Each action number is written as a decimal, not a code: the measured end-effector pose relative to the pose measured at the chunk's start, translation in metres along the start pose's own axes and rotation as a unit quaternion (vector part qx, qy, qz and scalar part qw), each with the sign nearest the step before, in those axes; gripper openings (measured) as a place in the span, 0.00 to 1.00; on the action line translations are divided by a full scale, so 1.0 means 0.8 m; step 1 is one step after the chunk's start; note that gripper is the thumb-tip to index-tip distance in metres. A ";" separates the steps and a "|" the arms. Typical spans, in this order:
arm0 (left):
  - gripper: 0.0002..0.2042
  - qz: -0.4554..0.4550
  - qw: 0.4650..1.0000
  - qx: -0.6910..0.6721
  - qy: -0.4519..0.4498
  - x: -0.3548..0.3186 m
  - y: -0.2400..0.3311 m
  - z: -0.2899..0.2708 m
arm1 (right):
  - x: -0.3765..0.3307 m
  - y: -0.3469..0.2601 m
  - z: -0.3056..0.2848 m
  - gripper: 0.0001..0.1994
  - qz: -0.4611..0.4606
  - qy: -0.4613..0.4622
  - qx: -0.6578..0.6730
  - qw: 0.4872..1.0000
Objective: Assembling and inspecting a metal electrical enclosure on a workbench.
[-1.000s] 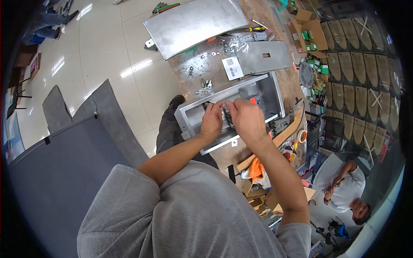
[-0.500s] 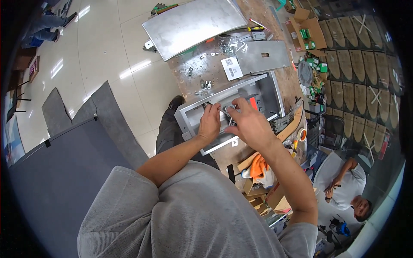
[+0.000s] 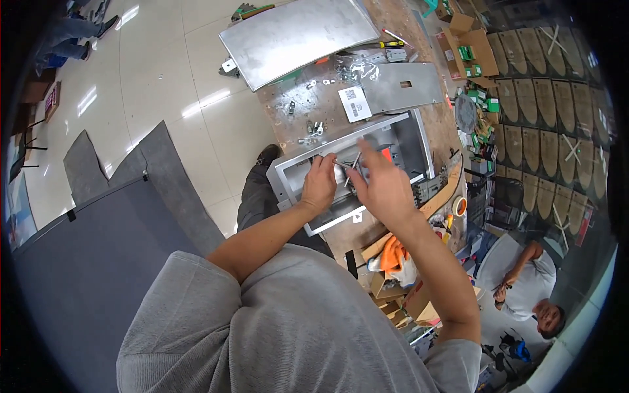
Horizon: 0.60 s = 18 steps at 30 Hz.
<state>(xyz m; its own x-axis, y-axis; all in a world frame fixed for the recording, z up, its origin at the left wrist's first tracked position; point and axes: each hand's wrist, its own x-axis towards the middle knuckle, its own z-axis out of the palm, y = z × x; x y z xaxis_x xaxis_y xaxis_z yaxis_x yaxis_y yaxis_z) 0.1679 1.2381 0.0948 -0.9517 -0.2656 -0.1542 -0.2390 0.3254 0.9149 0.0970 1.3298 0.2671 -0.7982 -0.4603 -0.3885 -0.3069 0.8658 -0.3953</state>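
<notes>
A grey metal enclosure [image 3: 286,178] with an open top lies tilted on the workbench, and both hands are over its inside. My left hand [image 3: 319,183] is closed, thumb and fingertips pinching a thin metal rod-like piece at the near left part of the enclosure. My right hand [image 3: 390,190] is smeared by motion; its index finger is raised and its thumb lies near a second slim metal rod [image 3: 354,168] that slants between the hands. Whether the right fingers hold that rod cannot be made out. Beyond the right hand a red-orange label [image 3: 386,154] shows inside the enclosure.
Past the enclosure lie a white printed card [image 3: 354,105], a flat grey plate [image 3: 409,88], small metal fittings [image 3: 314,128], a large metal sheet [image 3: 298,39] and a yellow-handled screwdriver [image 3: 392,44]. An orange cloth [image 3: 395,254] and tape roll [image 3: 460,205] sit at right. Another person [image 3: 521,278] is seated lower right.
My right hand's fingers have lifted and spread from the pinch near the rod, with blur. The slim rod's slant has shifted slightly. My left hand stays in nearly the same place.
</notes>
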 end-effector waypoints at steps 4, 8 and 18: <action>0.12 0.002 1.000 -0.010 -0.008 -0.002 -0.009 -0.003 | -0.007 -0.007 -0.001 0.17 -0.149 0.049 -0.109 0.981; 0.15 0.123 0.991 -0.020 -0.047 -0.001 0.005 -0.007 | -0.013 0.018 0.009 0.19 -0.196 0.091 -0.173 0.961; 0.17 0.236 0.968 0.062 -0.053 0.030 -0.050 -0.010 | 0.014 0.013 0.041 0.21 0.185 0.116 0.292 0.931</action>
<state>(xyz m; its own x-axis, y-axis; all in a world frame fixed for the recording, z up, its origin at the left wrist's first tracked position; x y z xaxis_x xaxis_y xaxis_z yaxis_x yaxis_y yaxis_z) 0.1563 1.2115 0.0574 -0.9735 0.0306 0.2268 0.2118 0.4960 0.8421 0.1017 1.3273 0.2309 -0.9043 -0.0383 -0.4251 0.2917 0.6717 -0.6810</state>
